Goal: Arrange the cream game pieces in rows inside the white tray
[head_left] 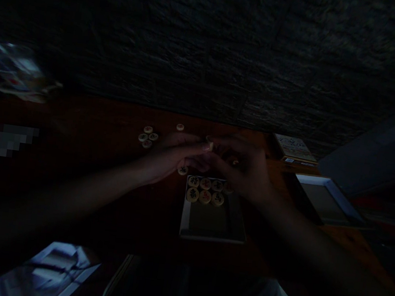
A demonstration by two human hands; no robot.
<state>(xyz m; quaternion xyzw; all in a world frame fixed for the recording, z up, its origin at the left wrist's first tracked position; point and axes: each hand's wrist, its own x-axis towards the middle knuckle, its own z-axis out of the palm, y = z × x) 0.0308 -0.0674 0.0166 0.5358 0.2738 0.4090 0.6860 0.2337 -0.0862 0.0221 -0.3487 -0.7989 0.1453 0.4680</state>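
Several round wooden Chinese chess pieces lie about my hands on the dark table. My left hand (178, 154) reaches in with its thumb pressed on a small pale Chinese chess piece (211, 146). At that same piece, the bent fingers of my right hand (244, 166) meet the left fingertips. Just below the hands is an open shallow box (185, 221), with a row of pieces at its top and a second row under it. One loose piece (182, 170) rests under my left hand, and another (235, 162) shows partly behind the right fingers.
A cluster of pieces (153, 137) and a single piece (180, 127) lie left of the hands. At the right are a box lid (321, 201) and a flat printed box (295, 148). A cup-like container (25, 74) stands far left, and a stone wall (209, 62) rises behind.
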